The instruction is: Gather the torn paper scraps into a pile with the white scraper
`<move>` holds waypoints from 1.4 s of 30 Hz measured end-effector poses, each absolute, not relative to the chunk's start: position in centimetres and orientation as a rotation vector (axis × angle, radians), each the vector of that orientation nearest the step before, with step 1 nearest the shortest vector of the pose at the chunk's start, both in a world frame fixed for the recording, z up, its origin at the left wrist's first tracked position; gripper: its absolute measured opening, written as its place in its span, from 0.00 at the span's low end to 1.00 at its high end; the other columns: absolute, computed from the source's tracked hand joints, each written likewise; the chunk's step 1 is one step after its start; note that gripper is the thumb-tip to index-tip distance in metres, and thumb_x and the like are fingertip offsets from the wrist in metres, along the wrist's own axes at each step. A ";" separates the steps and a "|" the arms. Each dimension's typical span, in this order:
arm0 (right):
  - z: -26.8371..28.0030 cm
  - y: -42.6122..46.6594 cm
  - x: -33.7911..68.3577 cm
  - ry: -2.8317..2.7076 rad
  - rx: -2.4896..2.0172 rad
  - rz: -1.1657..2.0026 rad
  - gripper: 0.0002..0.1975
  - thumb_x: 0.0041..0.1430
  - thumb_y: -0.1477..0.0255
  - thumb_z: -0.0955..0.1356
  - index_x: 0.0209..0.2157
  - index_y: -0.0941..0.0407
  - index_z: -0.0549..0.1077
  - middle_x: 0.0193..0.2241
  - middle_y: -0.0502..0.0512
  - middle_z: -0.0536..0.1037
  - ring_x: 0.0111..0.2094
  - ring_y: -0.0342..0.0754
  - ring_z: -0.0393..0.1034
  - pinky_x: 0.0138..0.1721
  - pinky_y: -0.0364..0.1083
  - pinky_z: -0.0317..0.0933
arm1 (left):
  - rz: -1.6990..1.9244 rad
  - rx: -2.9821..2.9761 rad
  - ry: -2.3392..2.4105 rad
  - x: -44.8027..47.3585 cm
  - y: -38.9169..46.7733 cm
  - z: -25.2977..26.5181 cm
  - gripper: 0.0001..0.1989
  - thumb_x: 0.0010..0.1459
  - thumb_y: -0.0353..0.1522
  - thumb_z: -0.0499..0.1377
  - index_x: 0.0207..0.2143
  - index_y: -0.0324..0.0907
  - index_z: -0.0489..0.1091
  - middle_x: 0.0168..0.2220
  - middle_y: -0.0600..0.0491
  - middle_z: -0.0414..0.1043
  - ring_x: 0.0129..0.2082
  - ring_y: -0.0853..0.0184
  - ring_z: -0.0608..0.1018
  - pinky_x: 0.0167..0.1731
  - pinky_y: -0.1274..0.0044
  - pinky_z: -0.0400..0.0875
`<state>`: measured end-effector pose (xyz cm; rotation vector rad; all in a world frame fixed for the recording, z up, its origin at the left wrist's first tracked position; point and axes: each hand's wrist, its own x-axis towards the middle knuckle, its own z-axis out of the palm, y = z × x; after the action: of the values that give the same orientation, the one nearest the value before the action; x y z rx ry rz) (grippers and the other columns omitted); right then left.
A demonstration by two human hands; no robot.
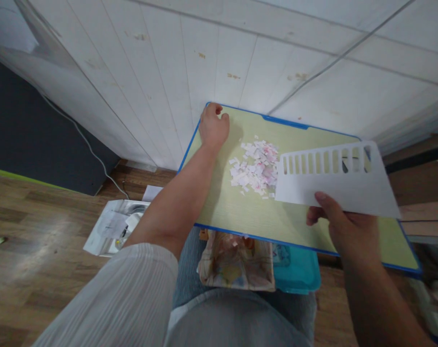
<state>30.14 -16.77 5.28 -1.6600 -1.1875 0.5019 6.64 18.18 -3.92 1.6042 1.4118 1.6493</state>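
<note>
My right hand [344, 224] grips the near edge of a white slotted plastic sheet [335, 180], held flat just above a small yellow-green table with a blue rim [240, 212]. The sheet's left edge touches a pile of small white and pink paper scraps [257, 166] in the middle of the tabletop. My left hand [213, 126] rests with curled fingers on the table's far left corner, a short way left of the scraps, holding nothing.
A white panelled wall stands right behind the table. A patterned bag [237, 262] and a teal box [298, 272] lie under the table's near edge by my knees. A white plastic package [116, 226] and a cable [92, 149] lie on the wooden floor at left.
</note>
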 end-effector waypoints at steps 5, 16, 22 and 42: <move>3.4 -16.5 27.4 -1.076 -1.657 0.540 0.19 0.68 0.54 0.77 0.29 0.53 0.81 0.25 0.56 0.85 0.26 0.56 0.83 0.34 0.55 0.82 | 1.674 1.639 1.377 6.7 17.9 -3.8 0.08 0.68 0.29 0.68 0.45 0.50 0.74 0.49 0.50 0.80 0.66 0.54 0.80 0.75 0.57 0.67; 4.4 -16.2 27.0 -1.295 -1.621 0.588 0.22 0.69 0.55 0.75 0.22 0.50 0.81 0.23 0.55 0.83 0.26 0.56 0.81 0.36 0.56 0.80 | 1.674 1.640 1.373 6.8 17.6 -3.4 0.05 0.72 0.34 0.69 0.46 0.50 0.75 0.49 0.50 0.80 0.63 0.55 0.81 0.73 0.58 0.69; 3.1 -15.4 26.7 -1.194 -1.626 0.546 0.26 0.69 0.51 0.75 0.21 0.52 0.79 0.23 0.57 0.84 0.28 0.55 0.83 0.35 0.54 0.79 | 1.663 1.615 1.377 6.7 17.8 -3.6 0.06 0.69 0.31 0.69 0.45 0.49 0.75 0.49 0.50 0.80 0.64 0.55 0.81 0.75 0.58 0.68; 4.9 -16.6 28.7 -1.307 -1.703 0.428 0.19 0.67 0.65 0.74 0.21 0.48 0.72 0.20 0.48 0.77 0.26 0.53 0.74 0.41 0.55 0.72 | 1.650 1.628 1.349 6.6 19.2 -4.8 0.07 0.70 0.31 0.69 0.43 0.48 0.74 0.50 0.50 0.80 0.65 0.53 0.80 0.75 0.58 0.66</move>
<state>28.67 -16.62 4.87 -1.7026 -1.3066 0.4282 6.55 19.24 -4.75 1.6275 1.3489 1.6500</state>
